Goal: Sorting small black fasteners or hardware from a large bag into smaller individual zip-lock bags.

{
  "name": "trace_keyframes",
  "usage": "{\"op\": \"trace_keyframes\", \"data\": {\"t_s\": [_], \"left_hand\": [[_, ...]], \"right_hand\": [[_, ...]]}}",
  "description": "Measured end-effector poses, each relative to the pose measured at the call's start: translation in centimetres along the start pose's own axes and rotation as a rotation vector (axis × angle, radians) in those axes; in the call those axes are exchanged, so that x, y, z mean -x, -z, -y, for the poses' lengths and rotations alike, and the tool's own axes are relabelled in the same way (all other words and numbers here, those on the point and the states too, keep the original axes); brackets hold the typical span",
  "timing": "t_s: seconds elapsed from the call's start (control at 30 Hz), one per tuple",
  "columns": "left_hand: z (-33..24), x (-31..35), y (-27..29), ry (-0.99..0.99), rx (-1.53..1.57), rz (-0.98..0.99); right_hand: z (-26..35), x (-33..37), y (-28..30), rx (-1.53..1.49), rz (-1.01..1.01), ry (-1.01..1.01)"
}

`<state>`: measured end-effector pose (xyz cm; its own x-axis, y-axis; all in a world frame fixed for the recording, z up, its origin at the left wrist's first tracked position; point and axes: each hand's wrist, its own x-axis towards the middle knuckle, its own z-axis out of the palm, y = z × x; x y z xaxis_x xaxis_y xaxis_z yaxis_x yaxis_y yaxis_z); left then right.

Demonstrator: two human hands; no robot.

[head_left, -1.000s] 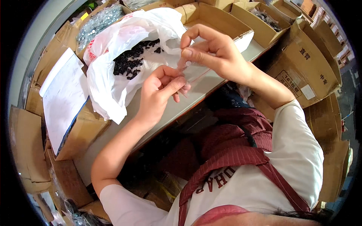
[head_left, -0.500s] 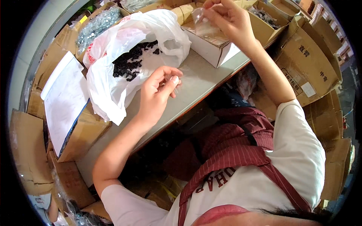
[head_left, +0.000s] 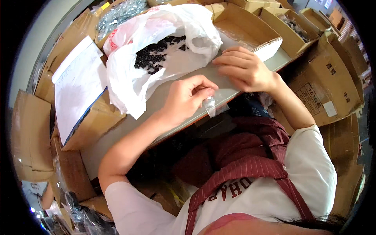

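A small clear plastic bag [head_left: 210, 105] hangs from the pinched thumb and forefinger of my left hand [head_left: 186, 98], over the table's near edge. To its right is my right hand [head_left: 247, 69], slightly blurred, with its fingers bent together; whatever they hold, if anything, is hidden. Beyond my left hand a white plastic carrier bag [head_left: 127, 84] lies with its mouth spread wide. Many small black parts [head_left: 154, 55] are heaped inside it. Just past my right hand stands a cardboard box [head_left: 270, 43] with clear plastic bags [head_left: 231, 34] in it.
A paper pad [head_left: 76, 84] leans on a carton at the left. Behind the carrier bag is a box of clear-wrapped metallic parts [head_left: 121, 19]. Further open cartons [head_left: 280, 19] stand at the back right. A large carton [head_left: 329, 82] sits right of my right arm.
My right hand has come down from above the cardboard box, where it held a clear bag, towards my left hand. The left hand has moved right in the picture. The whole view has shifted slightly.
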<state>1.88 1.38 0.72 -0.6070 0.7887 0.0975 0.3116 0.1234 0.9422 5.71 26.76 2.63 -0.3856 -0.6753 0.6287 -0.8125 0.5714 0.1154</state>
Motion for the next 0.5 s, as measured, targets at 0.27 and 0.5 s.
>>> {"op": "trace_keyframes", "data": {"t_s": [0.27, 0.5], "left_hand": [[-0.3, 0.9, 0.4, -0.187, -0.313, -0.113], [2.1, 0.2, -0.7, -0.374, -0.426, -0.282]], "right_hand": [[-1.1, -1.8, -0.9, -0.060, -0.147, -0.221], [0.1, -9.5, -6.9, -0.183, -0.158, -0.204]]}}
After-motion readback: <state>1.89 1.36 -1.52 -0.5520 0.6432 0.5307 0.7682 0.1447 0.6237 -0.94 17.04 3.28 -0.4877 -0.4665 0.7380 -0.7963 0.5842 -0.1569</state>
